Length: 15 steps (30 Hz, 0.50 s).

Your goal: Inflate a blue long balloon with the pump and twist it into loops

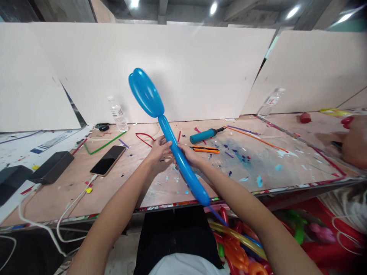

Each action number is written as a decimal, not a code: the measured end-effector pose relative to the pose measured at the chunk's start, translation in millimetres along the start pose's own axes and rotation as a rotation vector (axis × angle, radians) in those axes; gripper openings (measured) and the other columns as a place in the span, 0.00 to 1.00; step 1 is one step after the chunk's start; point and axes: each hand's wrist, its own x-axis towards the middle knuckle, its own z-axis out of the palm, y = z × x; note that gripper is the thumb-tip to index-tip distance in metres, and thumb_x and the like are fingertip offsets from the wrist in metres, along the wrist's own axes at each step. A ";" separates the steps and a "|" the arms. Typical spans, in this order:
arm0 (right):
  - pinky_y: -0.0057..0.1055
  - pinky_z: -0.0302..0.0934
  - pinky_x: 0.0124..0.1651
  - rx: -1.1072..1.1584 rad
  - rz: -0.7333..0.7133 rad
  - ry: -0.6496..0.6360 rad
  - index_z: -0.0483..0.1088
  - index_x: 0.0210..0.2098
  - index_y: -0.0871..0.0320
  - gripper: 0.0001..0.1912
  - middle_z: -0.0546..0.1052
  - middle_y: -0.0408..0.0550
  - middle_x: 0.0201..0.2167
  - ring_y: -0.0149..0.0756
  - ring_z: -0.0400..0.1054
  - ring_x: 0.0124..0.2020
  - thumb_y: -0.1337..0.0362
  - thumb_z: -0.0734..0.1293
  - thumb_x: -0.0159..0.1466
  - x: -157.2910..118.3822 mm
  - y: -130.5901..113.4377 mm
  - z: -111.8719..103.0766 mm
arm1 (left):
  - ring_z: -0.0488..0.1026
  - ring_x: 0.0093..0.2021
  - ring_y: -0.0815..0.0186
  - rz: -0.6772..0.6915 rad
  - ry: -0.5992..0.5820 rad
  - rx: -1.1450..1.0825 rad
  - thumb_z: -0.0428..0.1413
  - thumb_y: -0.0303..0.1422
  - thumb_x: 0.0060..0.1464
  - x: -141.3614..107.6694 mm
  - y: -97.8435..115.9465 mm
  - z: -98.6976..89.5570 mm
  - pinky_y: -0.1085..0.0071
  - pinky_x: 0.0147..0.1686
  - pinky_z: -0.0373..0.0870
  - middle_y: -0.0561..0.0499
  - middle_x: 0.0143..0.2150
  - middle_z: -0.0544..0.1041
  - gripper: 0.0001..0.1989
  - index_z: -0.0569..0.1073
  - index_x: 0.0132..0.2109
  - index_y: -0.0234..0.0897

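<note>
A long blue modelling balloon [187, 170] slants across the middle of the head view. Its far end is folded into a twisted double loop [145, 91], and an uninflated tail trails from its near end. My left hand [161, 153] is closed around the balloon's left side, thumb lying over it. From the right, my right hand [188, 156] grips the same stretch, its fingers partly hidden behind the balloon. Just past my right hand lie an orange utility knife [205, 150] and a teal balloon pump [203, 136].
On the paint-stained table [155, 191] lie a phone [107, 160] with a white cable, a black box [52, 167] and uninflated balloons. Plastic bottles [118, 114] stand by the white partition [186, 57]. Several coloured balloons [236, 254] fill a space below. Another person's arm [355, 143] is at right.
</note>
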 end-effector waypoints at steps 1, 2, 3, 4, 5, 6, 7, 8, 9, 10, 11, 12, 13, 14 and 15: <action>0.33 0.69 0.28 0.030 -0.018 -0.013 0.65 0.50 0.55 0.15 0.76 0.46 0.31 0.35 0.72 0.25 0.57 0.59 0.67 0.5 -0.2 -0.5 | 0.77 0.36 0.64 0.003 0.005 -0.024 0.65 0.34 0.46 0.3 0.4 -0.4 0.66 0.33 0.76 0.45 0.47 0.75 0.26 0.67 0.52 0.38; 0.31 0.69 0.30 0.051 -0.043 -0.027 0.66 0.49 0.55 0.15 0.77 0.46 0.33 0.34 0.72 0.27 0.57 0.61 0.66 0.6 -0.4 -1.0 | 0.77 0.36 0.65 -0.001 0.005 -0.049 0.65 0.34 0.46 0.9 0.6 -0.9 0.67 0.34 0.76 0.46 0.47 0.75 0.27 0.67 0.53 0.39; 0.29 0.68 0.31 0.067 -0.070 -0.043 0.67 0.49 0.55 0.15 0.77 0.46 0.35 0.33 0.72 0.29 0.58 0.63 0.65 0.6 -0.6 -1.5 | 0.77 0.36 0.65 -0.009 -0.002 -0.074 0.65 0.34 0.46 1.5 0.7 -1.5 0.68 0.34 0.76 0.46 0.45 0.76 0.27 0.67 0.53 0.38; 0.27 0.68 0.31 0.076 -0.092 -0.062 0.68 0.49 0.55 0.16 0.77 0.46 0.36 0.32 0.72 0.30 0.57 0.65 0.64 0.4 -0.8 -2.0 | 0.77 0.35 0.66 -0.018 -0.018 -0.095 0.65 0.34 0.47 2.1 0.6 -2.0 0.68 0.33 0.75 0.46 0.44 0.76 0.26 0.68 0.52 0.38; 0.25 0.67 0.30 0.077 -0.105 -0.080 0.69 0.49 0.55 0.17 0.77 0.46 0.37 0.31 0.71 0.30 0.57 0.66 0.63 0.2 -0.9 -2.4 | 0.77 0.34 0.66 -0.023 -0.038 -0.108 0.65 0.35 0.47 2.7 0.4 -2.3 0.69 0.33 0.75 0.46 0.42 0.77 0.25 0.68 0.51 0.37; 0.24 0.65 0.28 0.073 -0.112 -0.095 0.69 0.50 0.56 0.18 0.78 0.46 0.37 0.30 0.71 0.30 0.56 0.68 0.62 0.0 -0.9 -2.9 | 0.77 0.34 0.65 -0.024 -0.055 -0.109 0.65 0.36 0.47 3.0 0.0 -2.4 0.69 0.33 0.75 0.46 0.42 0.77 0.24 0.69 0.50 0.36; 0.23 0.65 0.27 0.068 -0.114 -0.110 0.69 0.50 0.55 0.20 0.78 0.46 0.37 0.30 0.71 0.29 0.56 0.69 0.61 0.0 -0.7 -3.4 | 0.77 0.35 0.65 -0.020 -0.062 -0.100 0.65 0.37 0.47 3.1 -0.6 -2.4 0.69 0.34 0.75 0.46 0.42 0.77 0.24 0.69 0.50 0.36; 0.23 0.64 0.26 0.063 -0.114 -0.124 0.69 0.51 0.55 0.21 0.78 0.46 0.37 0.30 0.71 0.28 0.56 0.69 0.60 0.1 -0.4 -3.9 | 0.77 0.35 0.65 -0.012 -0.059 -0.084 0.65 0.38 0.47 3.0 -1.1 -2.1 0.68 0.34 0.75 0.45 0.42 0.78 0.24 0.70 0.50 0.36; 0.23 0.64 0.26 0.062 -0.115 -0.136 0.69 0.52 0.55 0.22 0.78 0.46 0.38 0.30 0.71 0.29 0.56 0.70 0.60 0.3 0.1 -4.3 | 0.77 0.36 0.64 -0.004 -0.053 -0.064 0.65 0.38 0.47 2.7 -1.6 -1.7 0.68 0.35 0.75 0.45 0.43 0.78 0.25 0.70 0.51 0.36; 0.23 0.65 0.26 0.062 -0.114 -0.144 0.69 0.53 0.54 0.23 0.78 0.47 0.39 0.30 0.71 0.29 0.56 0.70 0.60 0.7 0.7 -4.8 | 0.77 0.36 0.64 0.000 -0.047 -0.046 0.65 0.39 0.47 2.3 -2.0 -1.3 0.68 0.35 0.75 0.45 0.43 0.78 0.26 0.70 0.51 0.36; 0.24 0.66 0.26 0.061 -0.112 -0.149 0.68 0.53 0.54 0.23 0.78 0.47 0.39 0.31 0.72 0.30 0.55 0.70 0.60 1.1 1.3 -5.1 | 0.77 0.36 0.64 0.003 -0.044 -0.033 0.66 0.39 0.46 1.8 -2.1 -0.8 0.68 0.35 0.75 0.45 0.44 0.78 0.26 0.70 0.51 0.35; 0.25 0.67 0.27 0.056 -0.109 -0.151 0.68 0.53 0.54 0.23 0.78 0.48 0.39 0.32 0.72 0.30 0.55 0.70 0.60 1.5 2.0 -5.4 | 0.77 0.36 0.65 0.003 -0.045 -0.024 0.66 0.39 0.46 1.4 -1.9 -0.3 0.69 0.34 0.75 0.44 0.44 0.78 0.26 0.70 0.51 0.35; 0.26 0.68 0.27 0.047 -0.108 -0.149 0.68 0.53 0.55 0.23 0.78 0.48 0.39 0.33 0.73 0.31 0.55 0.69 0.60 1.9 2.6 -5.7 | 0.77 0.35 0.65 0.002 -0.050 -0.017 0.65 0.39 0.46 1.0 -1.6 0.1 0.70 0.34 0.74 0.44 0.44 0.78 0.26 0.71 0.51 0.35; 0.27 0.68 0.28 0.036 -0.107 -0.147 0.68 0.53 0.55 0.22 0.78 0.48 0.38 0.34 0.73 0.31 0.55 0.69 0.61 2.2 3.2 -5.9 | 0.77 0.35 0.65 0.002 -0.051 -0.010 0.65 0.39 0.46 0.6 -1.1 0.4 0.70 0.34 0.74 0.44 0.45 0.78 0.25 0.71 0.51 0.35; 0.28 0.69 0.29 0.026 -0.106 -0.146 0.68 0.53 0.55 0.22 0.78 0.49 0.37 0.35 0.73 0.32 0.55 0.69 0.61 2.3 3.6 -6.1 | 0.77 0.35 0.66 0.000 -0.048 -0.004 0.65 0.39 0.46 0.4 -0.7 0.6 0.70 0.34 0.74 0.44 0.45 0.78 0.25 0.71 0.50 0.35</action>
